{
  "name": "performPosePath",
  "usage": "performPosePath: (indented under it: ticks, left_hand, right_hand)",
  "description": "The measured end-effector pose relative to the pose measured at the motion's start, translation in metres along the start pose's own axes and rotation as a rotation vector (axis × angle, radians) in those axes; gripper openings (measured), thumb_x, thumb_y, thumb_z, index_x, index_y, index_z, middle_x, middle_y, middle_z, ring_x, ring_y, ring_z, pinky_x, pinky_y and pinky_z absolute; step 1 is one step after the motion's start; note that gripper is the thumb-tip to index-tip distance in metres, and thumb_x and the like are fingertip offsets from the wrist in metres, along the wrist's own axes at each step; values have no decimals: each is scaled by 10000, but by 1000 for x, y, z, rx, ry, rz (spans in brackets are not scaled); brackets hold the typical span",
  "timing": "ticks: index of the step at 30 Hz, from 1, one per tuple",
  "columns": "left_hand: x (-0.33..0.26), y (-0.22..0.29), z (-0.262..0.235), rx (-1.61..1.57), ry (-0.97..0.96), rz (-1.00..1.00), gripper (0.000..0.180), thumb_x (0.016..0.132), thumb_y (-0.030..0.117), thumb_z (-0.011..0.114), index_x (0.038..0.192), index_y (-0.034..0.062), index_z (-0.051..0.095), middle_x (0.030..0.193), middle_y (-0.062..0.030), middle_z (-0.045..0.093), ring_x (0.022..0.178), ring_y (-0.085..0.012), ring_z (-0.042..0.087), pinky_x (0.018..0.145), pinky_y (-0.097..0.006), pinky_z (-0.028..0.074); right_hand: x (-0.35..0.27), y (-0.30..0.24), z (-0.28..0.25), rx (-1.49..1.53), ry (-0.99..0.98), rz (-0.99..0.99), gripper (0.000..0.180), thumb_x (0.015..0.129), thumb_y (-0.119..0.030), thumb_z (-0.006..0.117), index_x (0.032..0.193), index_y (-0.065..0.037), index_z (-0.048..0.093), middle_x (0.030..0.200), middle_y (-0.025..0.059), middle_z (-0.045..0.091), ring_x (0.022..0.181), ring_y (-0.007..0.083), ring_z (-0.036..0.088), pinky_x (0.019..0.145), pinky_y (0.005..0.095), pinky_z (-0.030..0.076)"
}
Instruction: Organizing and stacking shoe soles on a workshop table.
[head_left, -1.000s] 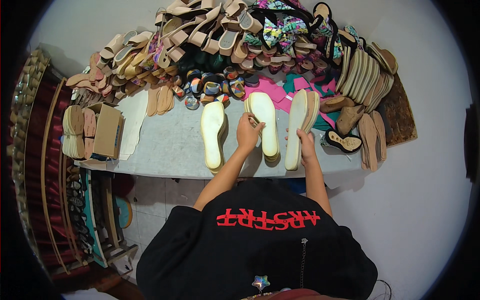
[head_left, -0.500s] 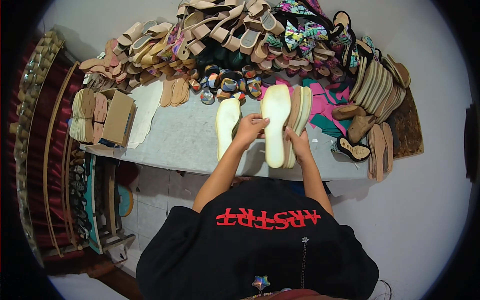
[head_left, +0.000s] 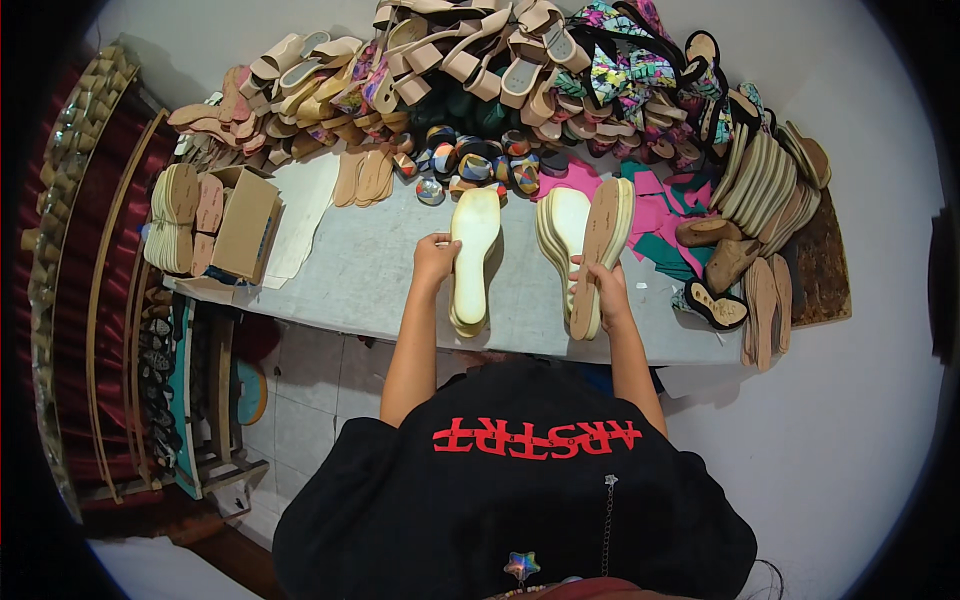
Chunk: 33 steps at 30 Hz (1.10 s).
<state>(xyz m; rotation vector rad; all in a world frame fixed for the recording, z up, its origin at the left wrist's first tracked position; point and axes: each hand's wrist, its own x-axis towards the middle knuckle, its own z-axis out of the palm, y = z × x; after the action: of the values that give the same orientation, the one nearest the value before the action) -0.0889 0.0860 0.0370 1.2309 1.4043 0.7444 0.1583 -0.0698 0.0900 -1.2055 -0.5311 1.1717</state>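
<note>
My left hand (head_left: 436, 258) is closed on the edge of a cream shoe sole (head_left: 476, 235), fingers at its left side. Edges of other cream soles show beneath its heel end; I cannot tell if they touch. My right hand (head_left: 604, 292) grips a shoe sole with a tan top and pale edge (head_left: 607, 225), tilted upright, with its toe end away from me. Behind it and to its left is a layered stack of cream soles (head_left: 566, 215), partly hidden by the tan-topped sole and my fingers.
Heeled sandals (head_left: 470, 60) are heaped along the back. Pink fabric scraps (head_left: 660, 205), wooden shoe lasts (head_left: 730, 262) and stacked soles (head_left: 765, 190) lie at the right. A cardboard box (head_left: 245, 225) and bundled soles (head_left: 172, 220) stand left. The table's front edge (head_left: 400, 342) runs before me.
My left hand has moved left with the cream sole, away from my right hand, and over the left-hand soles. My right hand now holds the tan-topped sole turned more toward view.
</note>
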Motion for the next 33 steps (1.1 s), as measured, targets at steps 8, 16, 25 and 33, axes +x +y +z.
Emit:
performPosePath:
  ticks: [8, 16, 25, 33]
  left_hand:
    - [1, -1, -6, 28, 14, 15, 266, 772, 96, 621, 961, -78, 553, 769, -133, 620, 589, -175, 610, 485, -286, 513]
    - [-35, 37, 10, 836, 468, 406, 405, 695, 259, 677, 981, -13, 587, 851, -173, 624, 770, -336, 592, 705, -375, 473]
    - [-73, 83, 86, -113, -643, 113, 439, 850, 304, 549, 1130, -30, 493, 975, -110, 580, 828, -165, 570, 680, -290, 488]
    - [-66, 69, 111, -240, -501, 187, 315, 844, 177, 563, 1041, -57, 487, 914, -124, 582, 809, -161, 588, 635, -285, 520]
  right_hand:
    - [0, 1, 0, 10, 2, -1, 391, 802, -110, 481, 1146, -17, 319, 957, 147, 573, 707, 184, 585, 550, 284, 506]
    - [1, -1, 2, 41, -1, 6, 397, 801, -107, 552, 1122, -5, 343, 925, 137, 571, 695, 177, 585, 549, 284, 501]
    - [4, 9, 12, -488, 33, -345, 750, 579, -74, 765, 1187, 16, 336, 996, 136, 515, 856, 204, 558, 703, 311, 481]
    - [5, 10, -17, -274, 198, -177, 579, 704, -68, 657, 1185, 15, 344, 999, 149, 528, 780, 196, 583, 605, 290, 504]
